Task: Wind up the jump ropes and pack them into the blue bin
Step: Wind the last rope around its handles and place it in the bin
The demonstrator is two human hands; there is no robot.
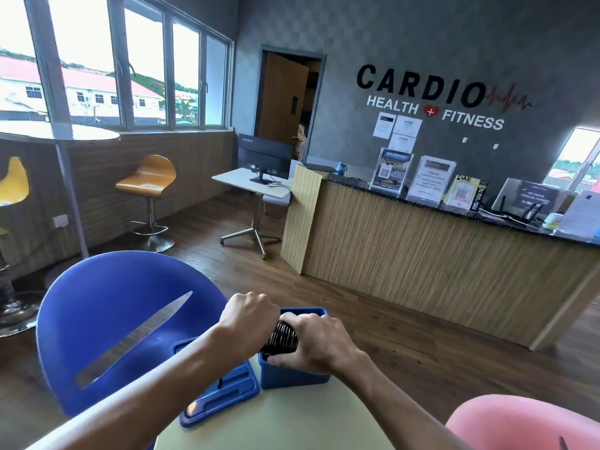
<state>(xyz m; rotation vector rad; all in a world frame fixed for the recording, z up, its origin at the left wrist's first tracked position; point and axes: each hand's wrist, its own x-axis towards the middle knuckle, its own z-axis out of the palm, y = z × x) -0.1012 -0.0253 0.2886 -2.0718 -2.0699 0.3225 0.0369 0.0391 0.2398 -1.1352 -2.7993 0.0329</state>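
A black jump rope (pixel 281 338), wound into a tight coil round its handles, is held level just above the blue bin (pixel 292 373). My left hand (pixel 248 316) grips its left end and my right hand (pixel 313 341) grips its right end, fingers curled round it. The bin stands open on the pale table (pixel 292 417). Its blue lid (pixel 220 393) lies flat on the table to the left of it. The bin's inside is hidden by my hands.
A blue chair (pixel 107 323) stands behind the table on the left and a pink chair (pixel 519 423) at the lower right. A wooden reception counter (pixel 438 254) runs across the right. Bar stools stand by the windows at the left.
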